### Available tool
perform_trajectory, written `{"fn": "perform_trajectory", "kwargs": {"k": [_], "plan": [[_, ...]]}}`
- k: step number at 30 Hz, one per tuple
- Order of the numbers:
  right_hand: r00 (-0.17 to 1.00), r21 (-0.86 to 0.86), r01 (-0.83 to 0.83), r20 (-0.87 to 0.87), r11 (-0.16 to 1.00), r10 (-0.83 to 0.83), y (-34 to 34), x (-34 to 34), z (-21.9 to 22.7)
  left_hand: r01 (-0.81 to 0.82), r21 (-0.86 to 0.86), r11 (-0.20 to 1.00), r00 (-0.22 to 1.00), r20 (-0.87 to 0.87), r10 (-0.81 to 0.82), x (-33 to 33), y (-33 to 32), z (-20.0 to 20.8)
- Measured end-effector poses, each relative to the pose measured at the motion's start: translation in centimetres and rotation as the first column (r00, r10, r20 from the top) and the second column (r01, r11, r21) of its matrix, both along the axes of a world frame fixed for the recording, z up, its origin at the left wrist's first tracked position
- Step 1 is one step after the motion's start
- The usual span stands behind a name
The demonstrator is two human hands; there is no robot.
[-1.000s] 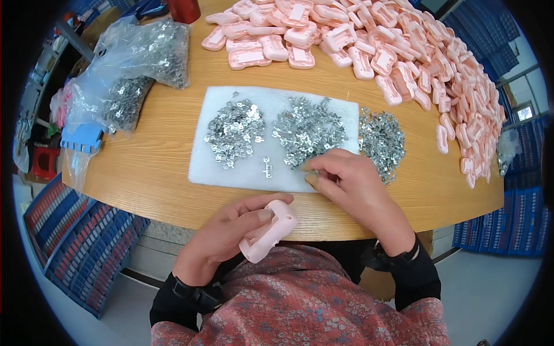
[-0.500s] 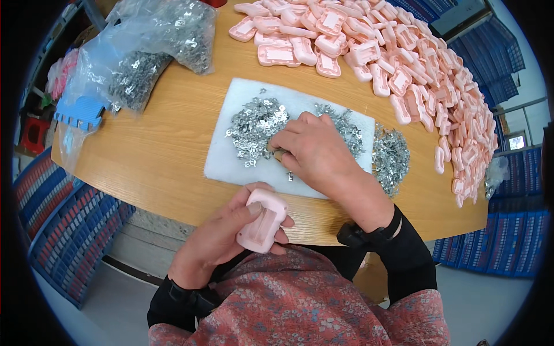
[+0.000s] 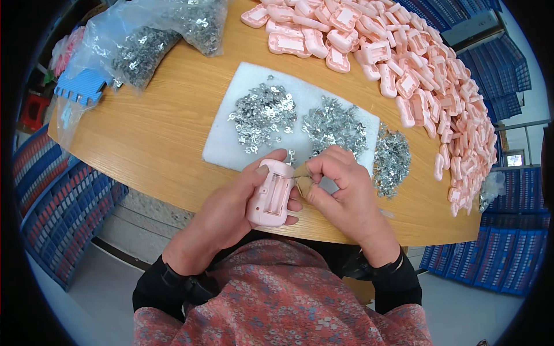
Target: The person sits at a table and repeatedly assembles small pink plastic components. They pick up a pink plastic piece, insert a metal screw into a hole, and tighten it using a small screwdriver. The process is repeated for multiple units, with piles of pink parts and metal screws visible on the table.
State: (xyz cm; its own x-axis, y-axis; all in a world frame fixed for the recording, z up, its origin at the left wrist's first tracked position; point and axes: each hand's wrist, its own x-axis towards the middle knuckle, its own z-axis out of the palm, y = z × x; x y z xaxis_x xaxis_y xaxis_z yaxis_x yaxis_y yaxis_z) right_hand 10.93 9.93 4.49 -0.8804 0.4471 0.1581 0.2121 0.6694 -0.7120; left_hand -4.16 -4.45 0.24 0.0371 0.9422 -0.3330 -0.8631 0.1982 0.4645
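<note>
My left hand (image 3: 226, 205) is closed around a pink plastic housing (image 3: 269, 202), its long recessed compartment facing up. At the housing's upper right edge, my right hand (image 3: 351, 193) pinches with thumb and forefinger, both wearing tan fingertip covers. Whatever sits between those fingertips is too small or hidden to make out. Just beyond the hands lies a white foam pad (image 3: 220, 141). It bears a left heap of small silvery metal clips (image 3: 262, 115) and a right heap of similar metal pieces (image 3: 334, 128).
Another metal heap (image 3: 392, 164) lies on the table right of the pad. Many pink housings (image 3: 412, 75) cover the far right. Clear bags of metal parts (image 3: 144, 52) and a blue foam piece (image 3: 81, 86) occupy the far left. Blue racks (image 3: 72, 219) stand beside the table.
My right hand has come back from the left metal heap to the housing. My left hand has raised the housing slightly and turned it more upright. The view has shifted a little.
</note>
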Motion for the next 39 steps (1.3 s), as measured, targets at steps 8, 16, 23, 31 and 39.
{"fn": "perform_trajectory", "kwargs": {"k": [8,16,23,31,39], "plan": [[0.998,0.296,0.055,0.009,0.954,-0.061,-1.4,0.8,-0.6,0.012,-0.028,1.000,0.999,-0.052,-0.014,1.4,0.6,0.6],[0.993,0.472,-0.004,0.103,0.882,-0.050,-3.3,1.7,-0.2,-0.040,-0.094,0.995,0.983,-0.183,0.022,1.8,0.7,0.2],[0.988,-0.144,0.151,0.066,0.978,-0.143,-2.4,2.7,0.8,0.047,-0.009,0.999,0.993,-0.112,-0.048,1.3,0.5,0.8],[0.978,-0.872,0.149,0.059,0.465,-0.202,-1.3,3.0,-1.1,0.088,-0.028,0.996,0.768,-0.635,-0.085,2.0,0.4,1.5],[0.978,-0.893,0.172,0.103,0.417,-0.184,-1.5,3.4,-1.6,0.100,0.105,0.989,0.372,-0.926,0.061,2.3,0.7,1.1]]}}
